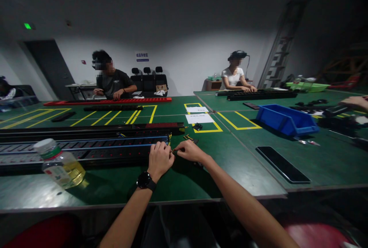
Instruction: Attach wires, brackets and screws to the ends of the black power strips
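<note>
My left hand (161, 160), with a dark watch on the wrist, is closed at the right end of a long black strip (109, 150) that carries a row of socket-like units with red marks. My right hand (189, 151) pinches something tiny just beside the left fingertips; it is too small to name. Thin yellow wires (170, 137) stick out of the strip's end, just above my left fingers. Small dark parts with yellow pieces (190, 138) lie behind my right hand.
A bottle of yellow liquid (63, 165) stands front left. Right are a phone (283, 164) and a blue bin (287, 119). Paper labels (199, 118) lie beyond my hands. Two people (115, 83) work across the green table, and another person's hand (356, 102) shows far right.
</note>
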The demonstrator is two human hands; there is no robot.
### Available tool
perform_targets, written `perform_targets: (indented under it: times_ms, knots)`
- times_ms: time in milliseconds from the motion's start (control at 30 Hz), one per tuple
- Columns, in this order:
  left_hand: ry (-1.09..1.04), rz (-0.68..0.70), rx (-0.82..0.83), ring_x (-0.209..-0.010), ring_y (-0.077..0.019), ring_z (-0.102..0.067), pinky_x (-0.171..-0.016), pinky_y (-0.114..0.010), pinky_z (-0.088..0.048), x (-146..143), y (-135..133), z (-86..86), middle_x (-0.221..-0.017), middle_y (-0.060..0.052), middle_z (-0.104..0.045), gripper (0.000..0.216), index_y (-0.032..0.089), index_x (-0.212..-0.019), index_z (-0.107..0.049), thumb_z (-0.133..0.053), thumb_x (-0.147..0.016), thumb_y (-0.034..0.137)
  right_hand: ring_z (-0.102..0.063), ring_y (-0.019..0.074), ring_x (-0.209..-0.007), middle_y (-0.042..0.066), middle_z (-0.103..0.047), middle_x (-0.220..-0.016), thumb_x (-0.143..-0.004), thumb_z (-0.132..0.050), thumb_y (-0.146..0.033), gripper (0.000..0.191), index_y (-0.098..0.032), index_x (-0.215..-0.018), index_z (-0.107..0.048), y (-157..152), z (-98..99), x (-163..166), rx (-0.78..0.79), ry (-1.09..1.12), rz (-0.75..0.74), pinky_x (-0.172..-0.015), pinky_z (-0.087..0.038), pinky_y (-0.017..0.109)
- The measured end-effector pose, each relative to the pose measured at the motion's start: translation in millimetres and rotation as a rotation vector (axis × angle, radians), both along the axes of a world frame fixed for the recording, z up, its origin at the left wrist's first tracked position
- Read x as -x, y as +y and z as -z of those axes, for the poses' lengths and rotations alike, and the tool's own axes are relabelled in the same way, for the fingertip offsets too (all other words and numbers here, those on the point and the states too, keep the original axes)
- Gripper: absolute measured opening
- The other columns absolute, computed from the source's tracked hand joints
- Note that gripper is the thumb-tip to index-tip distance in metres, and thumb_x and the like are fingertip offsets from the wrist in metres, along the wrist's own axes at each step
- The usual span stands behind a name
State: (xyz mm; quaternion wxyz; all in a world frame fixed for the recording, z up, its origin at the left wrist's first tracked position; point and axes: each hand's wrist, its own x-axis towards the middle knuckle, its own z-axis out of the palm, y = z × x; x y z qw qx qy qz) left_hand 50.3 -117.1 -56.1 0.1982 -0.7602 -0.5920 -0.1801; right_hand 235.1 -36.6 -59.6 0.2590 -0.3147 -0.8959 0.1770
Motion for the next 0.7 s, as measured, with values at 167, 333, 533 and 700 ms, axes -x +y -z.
perform_targets:
  times_ms: [167, 333, 533, 700]
  knots:
    - [-0.004, 0.004, 0.002, -0.100, -0.0308, -0.059, -0.085, -0.046, -0.039, 0, 0, -0.9, -0.097, -0.010, -0.067, 0.010, 0.020, -0.089, -0.071, -0.062, -0.092, 0.024, -0.075, 0.0230, -0.087, 0.005, -0.085, -0.095, -0.080, -0.066, -0.013, 0.029, -0.026, -0.092, -0.089, -2, -0.5, 2, -0.008, 0.079, 0.125, -0.084, -0.050, 0.029]
    - [-0.018, -0.003, 0.002, -0.098, -0.0304, -0.058, -0.085, -0.045, -0.039, -1, -1, -2.5, -0.096, -0.010, -0.067, 0.010, 0.020, -0.088, -0.069, -0.062, -0.092, 0.024, -0.073, 0.0254, -0.088, 0.007, -0.083, -0.095, -0.082, -0.065, -0.020, 0.029, -0.025, -0.099, -0.087, 15, -0.3, -13, 0.025, 0.296, 0.410, -0.082, -0.050, 0.031]
    - [-0.005, -0.010, 0.003, -0.098, -0.0311, -0.059, -0.085, -0.046, -0.040, -1, -2, -3.0, -0.096, -0.011, -0.068, 0.010, 0.020, -0.091, -0.070, -0.061, -0.092, 0.025, -0.063, 0.0208, -0.065, 0.004, -0.071, -0.070, -0.085, -0.056, -0.030, 0.032, -0.017, -0.095, -0.083, 52, 8.3, -35, 0.204, 0.694, 0.749, -0.062, -0.045, 0.029]
    - [0.000, -0.021, -0.003, -0.097, -0.0316, -0.059, -0.085, -0.047, -0.040, 0, -2, -3.1, -0.097, -0.011, -0.069, 0.012, 0.020, -0.091, -0.070, -0.060, -0.093, 0.027, -0.040, 0.0141, -0.043, -0.004, -0.052, -0.051, -0.079, -0.061, -0.037, 0.026, -0.016, -0.082, -0.077, 67, 19.3, -43, 0.380, 0.961, 0.825, -0.044, -0.032, 0.029]
